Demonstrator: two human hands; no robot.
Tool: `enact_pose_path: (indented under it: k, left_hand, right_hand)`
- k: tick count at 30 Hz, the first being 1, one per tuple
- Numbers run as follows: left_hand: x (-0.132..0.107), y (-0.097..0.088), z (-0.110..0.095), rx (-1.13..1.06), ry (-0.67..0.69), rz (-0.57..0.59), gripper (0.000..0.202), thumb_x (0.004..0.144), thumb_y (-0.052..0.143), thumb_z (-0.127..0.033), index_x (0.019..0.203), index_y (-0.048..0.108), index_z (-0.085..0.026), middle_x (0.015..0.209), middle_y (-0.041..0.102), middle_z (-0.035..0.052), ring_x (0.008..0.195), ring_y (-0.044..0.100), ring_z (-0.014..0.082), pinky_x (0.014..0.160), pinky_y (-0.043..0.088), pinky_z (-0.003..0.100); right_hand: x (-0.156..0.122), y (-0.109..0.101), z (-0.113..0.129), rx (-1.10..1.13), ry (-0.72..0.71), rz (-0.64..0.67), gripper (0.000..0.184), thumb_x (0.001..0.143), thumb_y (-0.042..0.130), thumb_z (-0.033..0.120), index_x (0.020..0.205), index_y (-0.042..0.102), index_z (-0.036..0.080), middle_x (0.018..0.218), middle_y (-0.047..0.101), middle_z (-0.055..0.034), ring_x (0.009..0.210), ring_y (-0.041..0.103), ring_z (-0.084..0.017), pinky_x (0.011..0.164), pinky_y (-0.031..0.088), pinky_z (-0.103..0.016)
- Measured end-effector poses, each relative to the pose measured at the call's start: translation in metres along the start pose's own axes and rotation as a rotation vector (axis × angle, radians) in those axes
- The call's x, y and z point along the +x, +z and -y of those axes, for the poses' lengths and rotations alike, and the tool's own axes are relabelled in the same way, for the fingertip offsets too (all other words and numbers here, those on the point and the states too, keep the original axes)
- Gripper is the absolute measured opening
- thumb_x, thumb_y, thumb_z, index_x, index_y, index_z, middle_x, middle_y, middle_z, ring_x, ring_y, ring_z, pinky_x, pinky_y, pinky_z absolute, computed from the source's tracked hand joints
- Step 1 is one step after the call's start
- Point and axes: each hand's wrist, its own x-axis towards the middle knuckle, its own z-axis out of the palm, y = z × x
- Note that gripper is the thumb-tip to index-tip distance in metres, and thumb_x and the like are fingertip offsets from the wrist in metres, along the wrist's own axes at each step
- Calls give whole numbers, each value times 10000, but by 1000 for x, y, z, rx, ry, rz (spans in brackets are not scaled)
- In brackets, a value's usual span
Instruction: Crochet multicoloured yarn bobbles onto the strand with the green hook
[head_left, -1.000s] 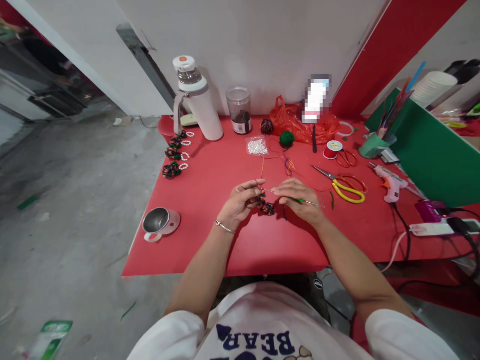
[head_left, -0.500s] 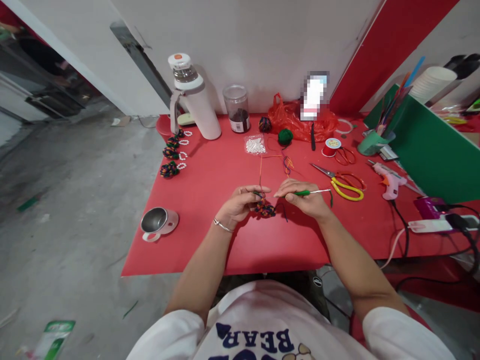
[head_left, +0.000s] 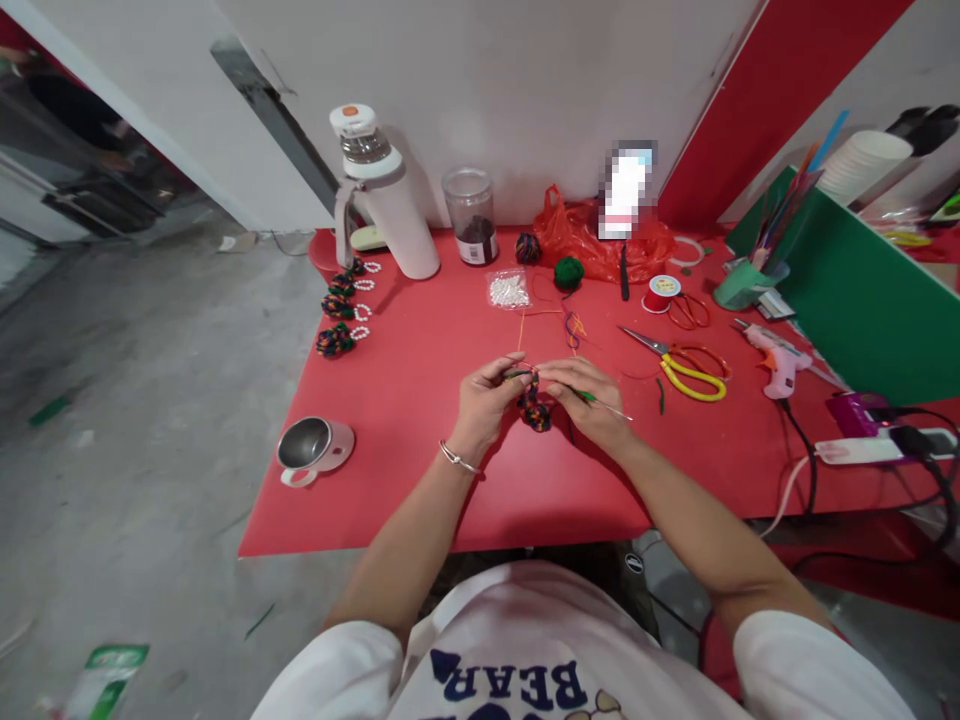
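My left hand [head_left: 486, 395] pinches a small dark multicoloured piece of crochet [head_left: 535, 414], which hangs just below the fingertips. My right hand [head_left: 592, 400] is closed around a crochet hook [head_left: 587, 396] with a green grip; its bare metal end points out to the right. The fingertips of both hands nearly meet over the top of the crochet piece. An orange strand of yarn [head_left: 520, 330] runs from the left fingers up the table. Beyond the hands lie a loose tangle of orange and purple yarn [head_left: 574, 328] and a green yarn ball [head_left: 568, 273].
Yellow-handled scissors [head_left: 694, 378], a pink glue gun [head_left: 780, 365] and a red thread spool [head_left: 663, 293] are to the right. A mug [head_left: 334, 448] stands left, below several finished crochet pieces with white bead loops [head_left: 336, 340]. A tall bottle [head_left: 401, 220] and a jar [head_left: 472, 220] stand behind.
My right hand has moved left, up against the left hand and the crochet piece, bringing the hook with it. The hook's metal end now tilts downward to the right.
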Motion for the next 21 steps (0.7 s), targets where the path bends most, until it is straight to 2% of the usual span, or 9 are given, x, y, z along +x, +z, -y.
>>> enact_pose_path:
  k: [4, 6, 8, 10, 12, 14, 16, 21]
  left_hand:
    - [-2, 6, 3, 2, 2, -29, 487, 547, 910, -180, 1014, 776, -139, 674, 684, -11, 599, 585, 80, 631, 475, 222]
    - [-3, 6, 3, -43, -58, -9, 507, 543, 913, -186, 1028, 768, -146, 638, 660, -26, 551, 552, 73, 578, 453, 215]
    - [-2, 3, 1, -84, -145, 46, 485, 538, 921, -197, 997, 771, -151, 627, 647, -24, 513, 523, 67, 484, 378, 188]
    - [0, -2, -4, -93, -231, 119, 432, 532, 931, -203, 933, 780, -150, 655, 665, 0, 507, 524, 67, 420, 287, 171]
    - [2, -9, -8, -69, -284, 188, 382, 533, 935, -206, 881, 787, -153, 692, 694, 27, 509, 534, 70, 401, 248, 168]
    - [2, -14, -12, -20, -294, 223, 348, 545, 934, -215, 861, 798, -159, 704, 711, 39, 497, 527, 69, 404, 262, 175]
    - [3, -17, -14, 40, -281, 231, 327, 559, 930, -231, 852, 809, -152, 691, 713, 50, 486, 517, 72, 412, 275, 189]
    - [3, -15, -13, 131, -231, 202, 279, 547, 920, -240, 783, 816, -132, 629, 691, 60, 451, 459, 70, 429, 260, 225]
  right_hand:
    - [-6, 4, -5, -137, -102, -6, 237, 953, 665, 306, 1175, 742, 334, 1175, 762, -57, 1043, 705, -199, 921, 586, -404]
    - [-7, 5, -4, -174, -130, -17, 252, 942, 682, 311, 1185, 741, 339, 1212, 754, -71, 1053, 703, -206, 910, 590, -408]
    - [-6, 5, -3, -133, -135, -17, 236, 943, 680, 338, 1169, 749, 344, 1218, 759, -69, 1061, 710, -211, 923, 589, -421]
    - [-4, 3, -4, -2, -76, -2, 207, 957, 657, 379, 1132, 761, 342, 1179, 777, -55, 1072, 721, -212, 965, 581, -440]
    - [-3, 1, -8, 181, 66, 15, 212, 975, 620, 423, 1088, 770, 327, 1109, 797, -45, 1042, 741, -208, 959, 594, -432]
    - [-2, -2, -16, 355, 237, 22, 248, 977, 599, 467, 1042, 775, 304, 1028, 808, -41, 926, 764, -193, 855, 632, -386]
    - [-1, -4, -25, 486, 343, 17, 281, 956, 617, 508, 984, 777, 279, 949, 810, -38, 813, 765, -179, 763, 643, -351]
    - [2, -13, -32, 594, 374, 96, 262, 926, 671, 494, 892, 777, 257, 881, 804, -30, 843, 771, -186, 878, 627, -391]
